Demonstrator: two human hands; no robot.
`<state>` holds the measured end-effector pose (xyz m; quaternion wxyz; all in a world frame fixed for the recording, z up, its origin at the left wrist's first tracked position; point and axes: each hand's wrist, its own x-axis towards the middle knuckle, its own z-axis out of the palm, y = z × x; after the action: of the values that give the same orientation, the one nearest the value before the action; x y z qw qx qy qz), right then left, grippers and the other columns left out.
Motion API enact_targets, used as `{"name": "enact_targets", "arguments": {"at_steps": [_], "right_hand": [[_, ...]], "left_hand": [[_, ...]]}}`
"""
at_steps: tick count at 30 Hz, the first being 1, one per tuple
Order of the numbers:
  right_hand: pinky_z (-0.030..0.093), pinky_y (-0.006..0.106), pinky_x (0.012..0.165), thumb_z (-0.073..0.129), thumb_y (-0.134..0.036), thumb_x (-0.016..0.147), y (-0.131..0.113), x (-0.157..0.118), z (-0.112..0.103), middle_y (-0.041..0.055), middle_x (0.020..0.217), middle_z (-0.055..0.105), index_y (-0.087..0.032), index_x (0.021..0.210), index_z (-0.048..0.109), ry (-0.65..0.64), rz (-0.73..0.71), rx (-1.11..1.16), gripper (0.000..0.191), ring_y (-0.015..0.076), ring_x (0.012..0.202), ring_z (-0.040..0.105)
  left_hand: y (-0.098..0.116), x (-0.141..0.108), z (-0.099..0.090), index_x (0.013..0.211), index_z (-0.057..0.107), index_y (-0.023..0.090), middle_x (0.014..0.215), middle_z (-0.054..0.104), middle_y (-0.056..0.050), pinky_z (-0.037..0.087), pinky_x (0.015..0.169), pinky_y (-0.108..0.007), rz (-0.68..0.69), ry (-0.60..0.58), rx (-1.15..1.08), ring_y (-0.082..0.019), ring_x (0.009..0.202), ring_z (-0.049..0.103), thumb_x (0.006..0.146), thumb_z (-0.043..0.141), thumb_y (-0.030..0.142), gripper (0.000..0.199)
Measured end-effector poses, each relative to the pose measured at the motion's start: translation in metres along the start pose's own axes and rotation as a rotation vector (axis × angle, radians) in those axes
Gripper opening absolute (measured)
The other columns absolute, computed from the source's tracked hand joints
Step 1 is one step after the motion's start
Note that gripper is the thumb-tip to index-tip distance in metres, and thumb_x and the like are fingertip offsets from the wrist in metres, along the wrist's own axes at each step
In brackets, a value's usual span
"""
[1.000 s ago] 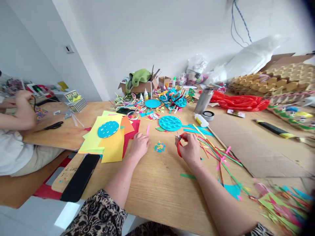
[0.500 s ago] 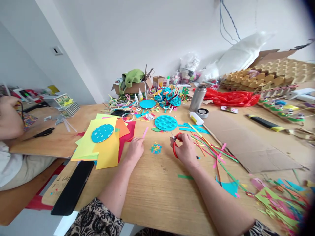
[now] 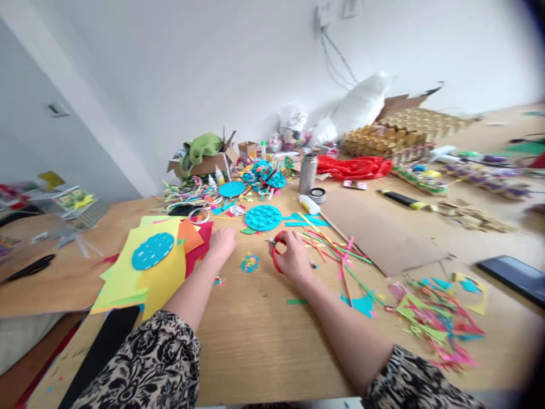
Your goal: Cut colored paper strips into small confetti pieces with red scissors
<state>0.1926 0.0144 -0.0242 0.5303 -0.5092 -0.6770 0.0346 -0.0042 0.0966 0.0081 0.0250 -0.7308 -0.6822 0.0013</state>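
The scissors [image 3: 276,243] look metal and plastic, the table [image 3: 255,346] smooth wood

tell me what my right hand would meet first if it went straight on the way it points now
Probably the bumpy blue disc, ahead and slightly left of the right hand, going by the line of the forearm. The hand's height above the table is unclear, so it might pass over.

Red-handled scissors [image 3: 275,259] in right hand [image 3: 294,259], near paper bits [image 3: 249,262].
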Motion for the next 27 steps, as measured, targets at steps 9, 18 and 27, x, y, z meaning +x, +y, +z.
{"name": "enact_targets", "arguments": {"at_steps": [9, 18, 27], "right_hand": [[0.043, 0.032, 0.069, 0.057, -0.013, 0.068, -0.006, 0.001, -0.001, 0.0057, 0.079, 0.061, -0.021, 0.077, 0.049, -0.039, 0.047, 0.053, 0.015, 0.0218, 0.08, 0.051], [0.041, 0.031, 0.066, 0.058, -0.028, 0.071, -0.008, 0.011, -0.001, 0.0028, 0.073, 0.057, -0.022, 0.071, 0.045, 0.018, 0.321, 0.283, 0.015, 0.0189, 0.072, 0.051], [0.046, 0.029, 0.059, 0.06, -0.05, 0.074, -0.03, 0.028, -0.033, 0.0033, 0.066, 0.062, -0.016, 0.073, 0.054, -0.46, 0.533, 0.73, 0.034, 0.0151, 0.061, 0.059]], "left_hand": [[0.01, 0.01, -0.002, 0.095, 0.066, 0.009, 0.102, 0.065, -0.022, 0.044, 0.083, -0.04, -0.084, -0.04, -0.046, -0.031, 0.101, 0.059, 0.084, 0.042, 0.021, 0.029], [0.007, -0.017, -0.028, 0.07, 0.065, 0.013, 0.075, 0.069, -0.014, 0.048, 0.07, -0.036, -0.129, -0.033, -0.463, -0.03, 0.083, 0.066, 0.074, 0.056, 0.038, 0.026], [0.037, -0.103, -0.028, 0.07, 0.058, 0.013, 0.06, 0.067, -0.007, 0.051, 0.059, -0.03, 0.012, -0.55, -1.637, -0.019, 0.057, 0.066, 0.062, 0.061, 0.021, 0.012]]}}
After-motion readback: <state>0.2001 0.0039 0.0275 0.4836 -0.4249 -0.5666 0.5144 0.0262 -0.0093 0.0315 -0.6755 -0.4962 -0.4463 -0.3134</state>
